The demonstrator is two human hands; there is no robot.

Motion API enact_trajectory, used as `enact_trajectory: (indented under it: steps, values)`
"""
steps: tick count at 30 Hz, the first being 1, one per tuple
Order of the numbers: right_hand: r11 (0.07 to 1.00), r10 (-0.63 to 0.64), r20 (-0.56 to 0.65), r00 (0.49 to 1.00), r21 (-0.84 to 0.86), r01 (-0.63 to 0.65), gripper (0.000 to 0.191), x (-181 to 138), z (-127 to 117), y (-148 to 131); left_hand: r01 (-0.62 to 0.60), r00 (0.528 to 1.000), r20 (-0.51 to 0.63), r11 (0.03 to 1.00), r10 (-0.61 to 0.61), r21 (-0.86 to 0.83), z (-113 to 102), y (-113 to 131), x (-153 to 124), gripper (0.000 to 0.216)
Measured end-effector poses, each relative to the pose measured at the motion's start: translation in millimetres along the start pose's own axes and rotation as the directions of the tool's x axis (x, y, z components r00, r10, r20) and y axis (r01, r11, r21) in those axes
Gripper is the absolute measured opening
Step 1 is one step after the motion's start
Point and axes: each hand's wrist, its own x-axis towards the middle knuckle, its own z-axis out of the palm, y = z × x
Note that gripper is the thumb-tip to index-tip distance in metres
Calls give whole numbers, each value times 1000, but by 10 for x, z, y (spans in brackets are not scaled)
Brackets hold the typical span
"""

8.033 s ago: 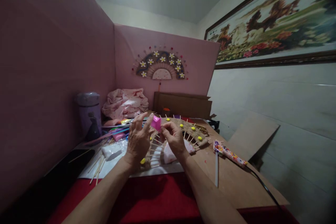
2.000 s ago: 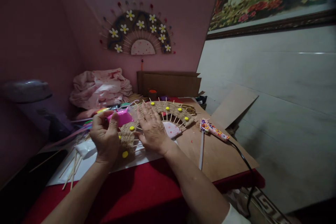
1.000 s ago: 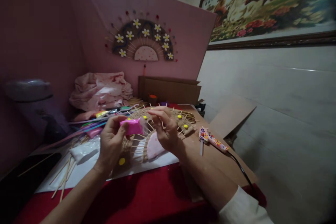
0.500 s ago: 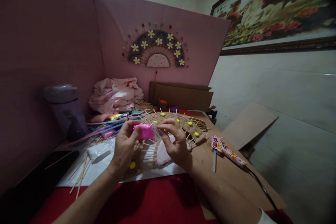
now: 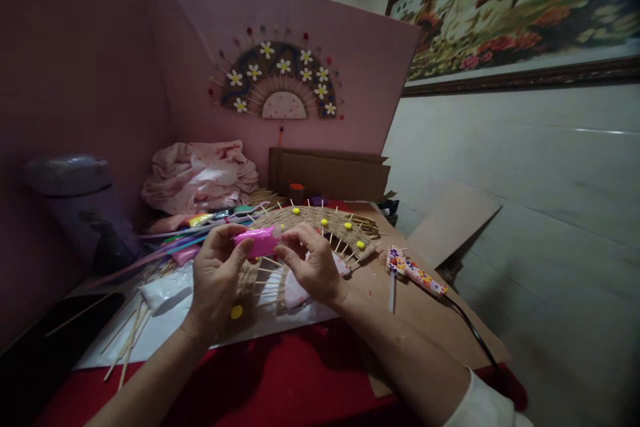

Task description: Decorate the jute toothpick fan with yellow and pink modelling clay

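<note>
A small bright pink packet (image 5: 257, 241), which looks like soft modelling clay in clear wrapping, is held above the table. My left hand (image 5: 214, 277) grips its left end between thumb and fingers. At the other end, my right hand (image 5: 316, 270) pinches the clear wrapping. Below and behind both hands lies a half-round fan (image 5: 334, 215) of twine woven over thin sticks, dotted with yellow pieces. Its pale pink centre (image 5: 296, 290) is partly covered by my right hand.
A flower-patterned glue gun (image 5: 417, 273) with a black cord lies on brown board at right. Loose sticks (image 5: 131, 340) and a white packet (image 5: 167, 290) are at left. Behind are crumpled pink cloth (image 5: 200, 177) and cardboard (image 5: 330, 173). A finished flowered fan (image 5: 283, 73) hangs on the pink panel.
My right fingers have closed in on the wrapping's right end, and less clear film shows. The whole scene has shifted left as the head turned. My left hand keeps its hold.
</note>
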Motion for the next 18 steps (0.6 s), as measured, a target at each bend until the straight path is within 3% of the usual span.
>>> enact_trajectory:
  steps: [4,8,13,18]
  values:
    - [993,12,-45,999,114,-7,8,16,19,51,30,999,45,999,-31,25,14,8,-21,34]
    - [967,15,-18,1000,253,-10,20,13,17,102,238,958,169,971,-231,-22,6,-6,-52,41]
    - [926,116,26,993,358,-118,12,-3,26,126,330,938,158,934,-308,-138,25,73,-43,50]
    - [930,92,3,996,356,-87,5,-26,45,96,439,898,130,883,-421,-165,55,189,-42,61]
